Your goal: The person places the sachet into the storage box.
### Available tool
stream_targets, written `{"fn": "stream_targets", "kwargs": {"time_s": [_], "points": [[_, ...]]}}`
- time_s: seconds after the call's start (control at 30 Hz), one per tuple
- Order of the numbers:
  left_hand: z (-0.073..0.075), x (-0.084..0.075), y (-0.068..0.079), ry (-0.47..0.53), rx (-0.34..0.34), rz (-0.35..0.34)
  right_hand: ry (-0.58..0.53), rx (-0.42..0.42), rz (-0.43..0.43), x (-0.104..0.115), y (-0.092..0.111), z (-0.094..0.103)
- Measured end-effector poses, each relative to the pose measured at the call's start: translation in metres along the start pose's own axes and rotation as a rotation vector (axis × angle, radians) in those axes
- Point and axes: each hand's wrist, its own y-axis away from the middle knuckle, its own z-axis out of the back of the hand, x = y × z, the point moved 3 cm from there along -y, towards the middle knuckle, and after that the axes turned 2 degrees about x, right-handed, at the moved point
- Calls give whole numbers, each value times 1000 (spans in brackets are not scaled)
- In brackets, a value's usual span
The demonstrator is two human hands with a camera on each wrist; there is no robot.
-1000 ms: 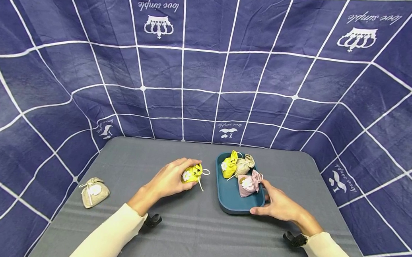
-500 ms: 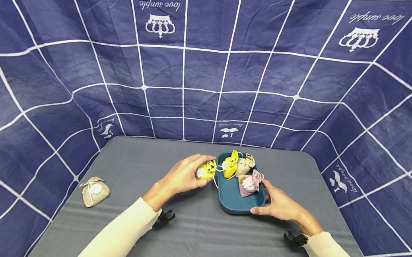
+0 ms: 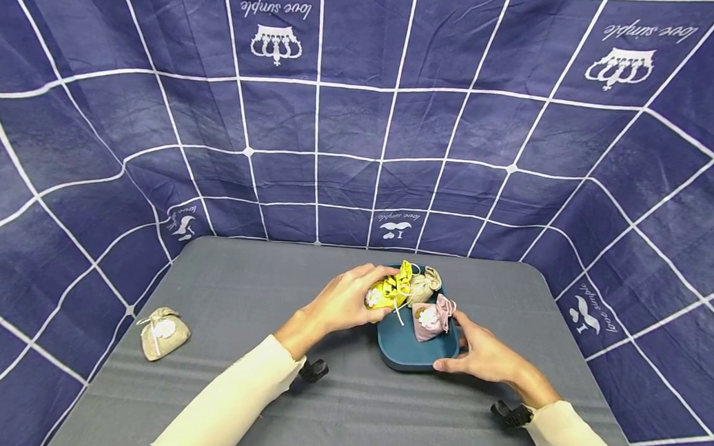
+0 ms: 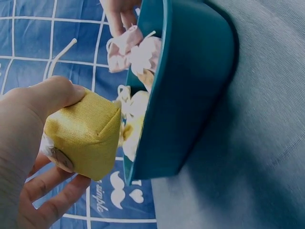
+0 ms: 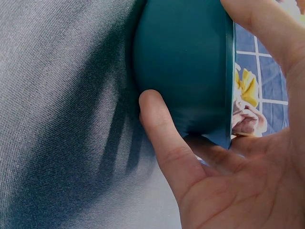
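Note:
My left hand [image 3: 352, 297] grips a yellow drawstring pouch [image 4: 90, 133] with a white flower on it, thumb on one side and fingers on the other. In the left wrist view the pouch is held up at the rim of a dark teal tray [image 3: 410, 354]. My right hand [image 3: 487, 353] holds the tray's near right corner, its fingers spread along the wall. Inside lie a pink pouch [image 3: 427, 321], a beige pouch [image 3: 423, 288] and another yellow pouch [image 3: 405, 270], which is partly hidden behind the held one.
Far to the left, a beige pouch [image 3: 164, 334] with a white flower lies on the grey cloth-covered table [image 3: 319, 414]. Blue checked fabric [image 3: 351, 122] hangs around the table's back and sides.
My left hand has carried the yellow pouch rightward, from the table left of the tray to over the tray's left side. The right hand and the tray have stayed in place.

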Motion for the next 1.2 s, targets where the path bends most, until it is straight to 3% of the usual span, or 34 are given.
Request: {"fn": "stream_targets", "kwargs": {"time_s": [1.2], "points": [[-34,-17,-34,14,90,47,-2,0,8,1,0,1]]}}
